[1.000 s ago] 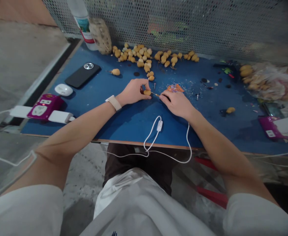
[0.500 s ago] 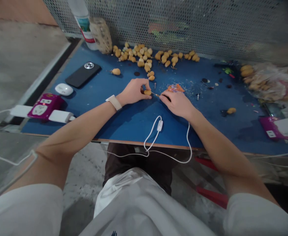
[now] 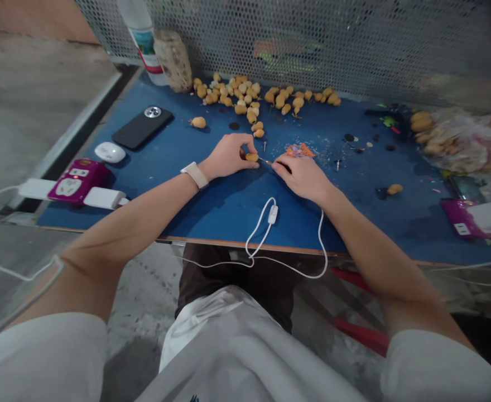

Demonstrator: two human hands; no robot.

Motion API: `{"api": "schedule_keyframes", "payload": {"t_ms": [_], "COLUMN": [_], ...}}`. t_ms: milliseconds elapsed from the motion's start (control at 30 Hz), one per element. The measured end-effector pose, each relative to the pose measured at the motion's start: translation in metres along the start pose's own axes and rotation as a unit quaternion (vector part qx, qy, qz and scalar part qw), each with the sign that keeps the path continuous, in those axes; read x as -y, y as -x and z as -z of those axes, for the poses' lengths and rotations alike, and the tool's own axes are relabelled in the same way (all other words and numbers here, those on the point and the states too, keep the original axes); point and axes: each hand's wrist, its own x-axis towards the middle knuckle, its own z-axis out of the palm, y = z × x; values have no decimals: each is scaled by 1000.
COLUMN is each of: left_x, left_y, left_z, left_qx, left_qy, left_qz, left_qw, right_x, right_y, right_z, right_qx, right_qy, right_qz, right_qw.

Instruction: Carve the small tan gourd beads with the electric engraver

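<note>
My left hand (image 3: 227,157) pinches a small tan gourd-shaped piece (image 3: 251,157) against the blue tabletop (image 3: 212,195). My right hand (image 3: 302,177) is closed round a thin tool (image 3: 266,161) whose metal tip touches that piece. A white cord with an inline switch (image 3: 273,214) runs from under my right hand and loops over the table's front edge. A heap of several similar tan pieces (image 3: 245,96) lies at the back of the table. A small orange scrap (image 3: 299,150) lies just beyond my right hand.
A black phone (image 3: 142,128), a white earbud case (image 3: 109,152) and a magenta power strip (image 3: 77,181) lie at the left. A bottle (image 3: 141,39) and a jar (image 3: 172,58) stand by the mesh wall. At the right lie a plastic bag of pieces (image 3: 458,139) and another magenta socket (image 3: 463,219).
</note>
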Motion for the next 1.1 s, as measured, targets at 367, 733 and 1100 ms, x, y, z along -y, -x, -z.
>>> {"api": "schedule_keyframes", "payload": {"t_ms": [367, 733, 1100], "left_x": [2, 0, 5], "left_y": [0, 0, 0], "left_z": [-1, 0, -2], "left_qx": [0, 3, 2], "left_qy": [1, 3, -7], "left_qz": [5, -6, -10], "left_qw": [1000, 1000, 1000], "right_x": [0, 0, 3], "right_y": [0, -1, -1], "right_z": [-2, -2, 0], "right_qx": [-3, -9, 4], "right_qy": [9, 3, 6], "right_qz": [5, 7, 3], "right_qw": [1000, 1000, 1000]}}
